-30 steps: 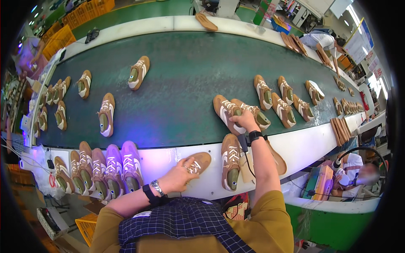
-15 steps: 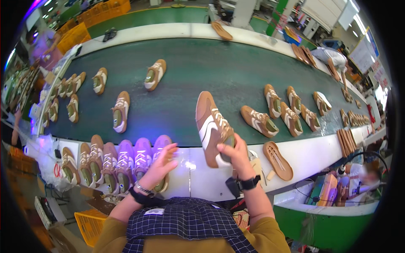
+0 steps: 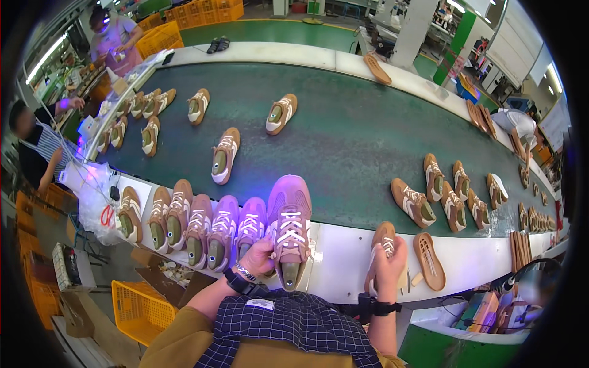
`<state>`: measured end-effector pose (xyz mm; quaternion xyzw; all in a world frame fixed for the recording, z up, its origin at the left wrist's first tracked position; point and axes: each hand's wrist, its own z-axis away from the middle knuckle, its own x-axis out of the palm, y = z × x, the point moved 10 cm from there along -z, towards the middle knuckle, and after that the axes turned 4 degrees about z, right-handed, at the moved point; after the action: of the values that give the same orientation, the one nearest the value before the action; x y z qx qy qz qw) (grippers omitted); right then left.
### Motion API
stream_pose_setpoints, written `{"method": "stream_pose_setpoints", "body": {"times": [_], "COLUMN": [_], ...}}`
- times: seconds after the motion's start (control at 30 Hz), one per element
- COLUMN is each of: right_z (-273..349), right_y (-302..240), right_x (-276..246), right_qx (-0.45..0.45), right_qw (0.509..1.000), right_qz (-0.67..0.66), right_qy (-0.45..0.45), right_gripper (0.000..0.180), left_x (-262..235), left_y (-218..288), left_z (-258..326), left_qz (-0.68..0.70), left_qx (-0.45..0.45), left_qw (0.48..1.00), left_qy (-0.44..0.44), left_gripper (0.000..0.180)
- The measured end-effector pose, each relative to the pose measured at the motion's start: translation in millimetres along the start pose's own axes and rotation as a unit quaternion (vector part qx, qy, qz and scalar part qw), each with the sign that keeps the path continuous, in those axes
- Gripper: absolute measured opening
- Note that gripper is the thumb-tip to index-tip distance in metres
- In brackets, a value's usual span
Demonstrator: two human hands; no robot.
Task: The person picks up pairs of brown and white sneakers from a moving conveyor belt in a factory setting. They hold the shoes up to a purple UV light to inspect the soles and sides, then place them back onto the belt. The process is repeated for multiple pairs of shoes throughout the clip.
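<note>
My left hand (image 3: 256,257) grips the side of a sneaker (image 3: 291,221), toe pointing away, with white laces and a green lining; purple light tints it. It is raised at the right end of a row of similar sneakers (image 3: 199,230) on the white ledge. Farther right, my right hand (image 3: 391,270) is closed round a second brown and white sneaker (image 3: 383,236), partly hidden by the fingers. Whether that shoe rests on the ledge, I cannot tell. Just beside it lies a tan shoe sole (image 3: 429,260).
A green conveyor belt (image 3: 343,135) carries several sneakers at its left and right. A loose sole (image 3: 377,69) lies on the far white edge. At lower left stands a yellow crate (image 3: 138,316). Other people (image 3: 113,40) are at the belt's left and far right.
My left hand, empty before, has taken the end sneaker of the row. My right hand has lowered its sneaker toward the ledge at right. The view has swung left.
</note>
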<state>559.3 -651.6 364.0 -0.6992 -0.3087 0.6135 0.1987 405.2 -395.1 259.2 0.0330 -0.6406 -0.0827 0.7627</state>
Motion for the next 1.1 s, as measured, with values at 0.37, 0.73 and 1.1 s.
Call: {"method": "stream_pose_setpoints", "body": {"times": [0.37, 0.73, 1.1], "right_z": [37, 58, 76], "right_y": [11, 1, 11], "right_x": [19, 45, 81], "right_qx": [-0.052, -0.111, 0.211], "right_qw": [0.976, 0.958, 0.889], "right_qz": [0.209, 0.248, -0.155], "right_qy": [-0.035, -0.095, -0.375], "right_gripper": [0.043, 0.069, 0.047], "left_x": [25, -3, 10], "left_y": [-5, 14, 19], "left_z": [6, 17, 18], "left_qz": [0.065, -0.079, -0.048], "left_qx": [-0.073, -0.053, -0.068], "left_qw": [0.995, 0.995, 0.996], "left_qy": [0.001, -0.007, -0.028], "left_gripper": [0.067, 0.055, 0.064]}}
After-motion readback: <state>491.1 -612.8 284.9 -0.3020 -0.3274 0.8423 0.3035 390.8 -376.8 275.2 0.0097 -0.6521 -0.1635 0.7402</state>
